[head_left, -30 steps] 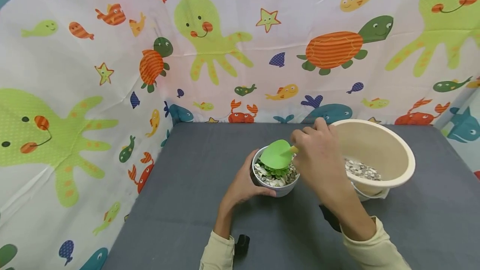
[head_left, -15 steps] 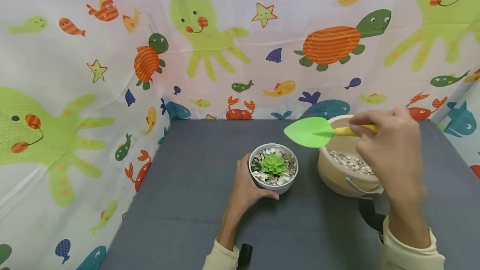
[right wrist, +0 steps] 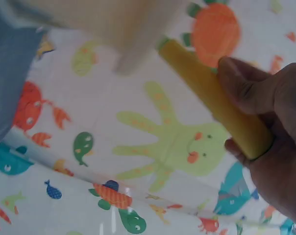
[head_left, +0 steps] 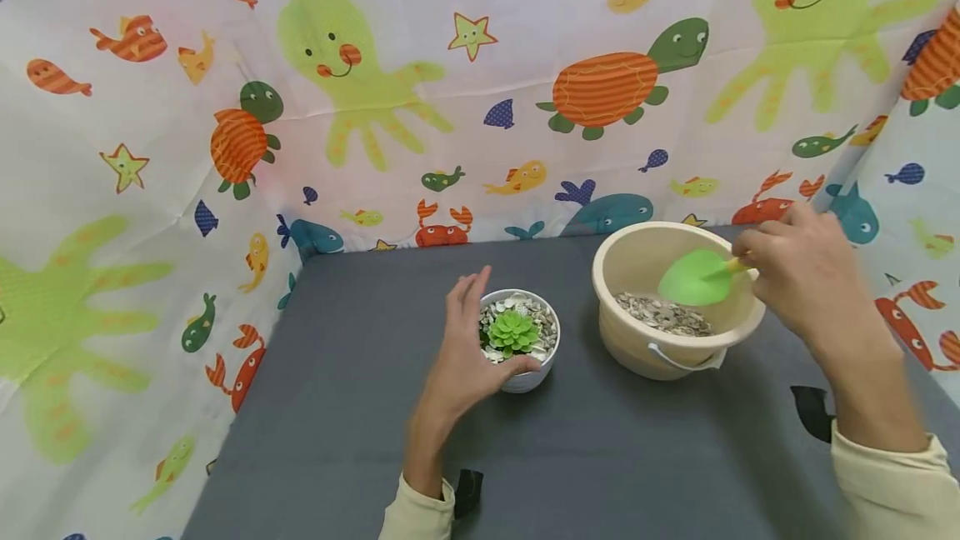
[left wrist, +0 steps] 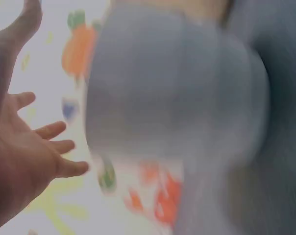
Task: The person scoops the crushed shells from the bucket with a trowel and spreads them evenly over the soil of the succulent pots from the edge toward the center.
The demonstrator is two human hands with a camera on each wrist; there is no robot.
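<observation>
A small white pot (head_left: 517,382) with a green succulent (head_left: 513,332) and pale stone chips stands on the grey table. My left hand (head_left: 465,357) is beside the pot with its fingers spread and raised; in the left wrist view the hand is apart from the blurred pot (left wrist: 177,88). My right hand (head_left: 813,273) grips the yellow handle (right wrist: 216,98) of a toy trowel. The trowel's green blade (head_left: 697,277) hangs inside the mouth of a cream bucket (head_left: 630,340), above the stone chips (head_left: 663,315) at its bottom.
The bucket's handle (head_left: 682,363) hangs down at its front. A curtain (head_left: 420,40) printed with sea animals closes off the back and sides of the table (head_left: 360,373).
The trowel has gone from over the succulent, rightward, into the bucket's mouth. My left hand has let go of the pot and its fingers have straightened. The head view has shifted.
</observation>
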